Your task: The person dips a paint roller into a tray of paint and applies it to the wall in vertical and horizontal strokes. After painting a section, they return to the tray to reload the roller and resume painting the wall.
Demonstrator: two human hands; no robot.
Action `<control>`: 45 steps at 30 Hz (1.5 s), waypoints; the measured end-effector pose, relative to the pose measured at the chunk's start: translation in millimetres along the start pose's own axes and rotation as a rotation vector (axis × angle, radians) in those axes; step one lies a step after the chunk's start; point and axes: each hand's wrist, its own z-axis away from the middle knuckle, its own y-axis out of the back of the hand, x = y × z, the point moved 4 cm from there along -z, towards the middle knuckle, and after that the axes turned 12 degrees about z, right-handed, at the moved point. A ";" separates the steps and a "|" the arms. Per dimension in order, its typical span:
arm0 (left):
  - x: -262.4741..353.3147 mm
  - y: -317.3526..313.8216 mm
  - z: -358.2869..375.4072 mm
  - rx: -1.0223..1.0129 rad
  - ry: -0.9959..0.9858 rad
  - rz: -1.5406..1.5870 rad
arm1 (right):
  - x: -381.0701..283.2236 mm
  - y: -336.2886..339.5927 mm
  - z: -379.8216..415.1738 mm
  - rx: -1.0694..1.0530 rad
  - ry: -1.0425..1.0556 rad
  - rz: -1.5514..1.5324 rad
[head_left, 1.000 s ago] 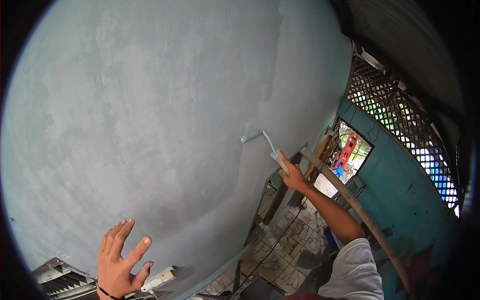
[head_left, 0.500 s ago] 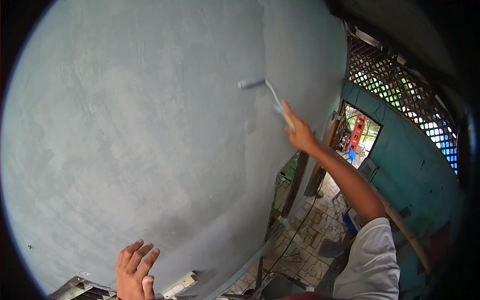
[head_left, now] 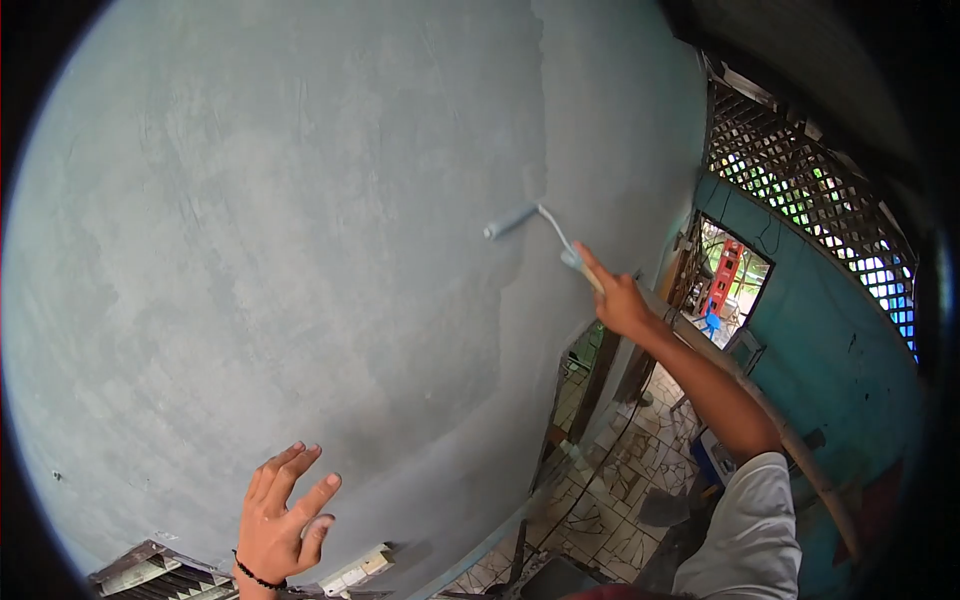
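My right hand (head_left: 622, 303) is wrapped round the handle of a paint roller (head_left: 514, 220), index finger stretched along it. The roller's sleeve lies against the grey wall (head_left: 300, 250), just left of an uneven edge where the coat changes tone. At the lower left, my left hand (head_left: 283, 510) is raised in front of the wall with its fingers apart and nothing in it. A dark beaded bracelet (head_left: 258, 572) circles that wrist.
A white switch box (head_left: 357, 570) is fixed low on the wall. To the right are a doorway (head_left: 728, 270), a teal wall (head_left: 830, 330) with lattice (head_left: 800, 180) above, and a long pole (head_left: 790, 440). Broken-tile flooring (head_left: 610, 510) with a dark cable shows far below.
My right hand has moved down with the roller, its sleeve lower on the wall and more tilted. My left hand has risen, its fingers spread wider and the bracelet now showing.
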 end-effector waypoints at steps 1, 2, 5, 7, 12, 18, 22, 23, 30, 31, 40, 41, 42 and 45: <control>2.1 -0.6 -2.5 0.010 -0.002 0.008 | -13.9 17.8 -11.4 0.041 0.016 -0.043; 3.1 -1.5 -5.1 0.019 -0.003 0.019 | -25.5 29.1 -22.2 0.080 0.032 -0.084; 2.2 -5.4 -9.7 0.003 -0.021 0.002 | -48.1 38.2 -41.7 0.221 0.071 -0.147; -1.3 -4.9 -9.7 -0.014 -0.030 0.005 | -54.5 20.1 -36.0 0.206 0.028 -0.131; 2.2 -1.6 -5.4 -0.014 0.026 -0.031 | -14.5 -66.6 35.9 -0.029 -0.043 -0.190; -0.5 -1.6 1.9 0.021 0.023 -0.076 | 4.3 -86.5 67.1 -0.100 -0.049 -0.251; -4.4 0.3 7.6 0.043 -0.015 -0.087 | -11.2 -40.2 -7.9 0.161 -0.045 -0.219; -3.7 2.4 6.7 0.039 -0.023 -0.087 | -17.4 -13.6 -35.0 0.167 -0.065 -0.287; 1.5 8.4 1.2 -0.017 -0.031 -0.037 | 12.5 23.1 -103.6 0.293 -0.002 -0.147; 0.9 7.7 2.3 -0.013 -0.021 -0.045 | 22.0 5.3 -94.5 0.273 -0.010 -0.144; 0.7 12.8 1.4 -0.073 0.011 -0.024 | 42.3 -118.6 49.2 0.121 -0.052 -0.202; -2.1 11.5 2.2 -0.074 0.008 -0.008 | 42.6 -113.7 43.5 0.112 -0.085 -0.180; -1.8 10.4 1.9 -0.065 0.000 -0.001 | 38.7 -94.7 21.5 0.104 -0.118 -0.158; 1.7 5.6 -4.2 -0.049 -0.019 0.012 | 17.6 -29.7 -47.4 0.223 -0.075 -0.181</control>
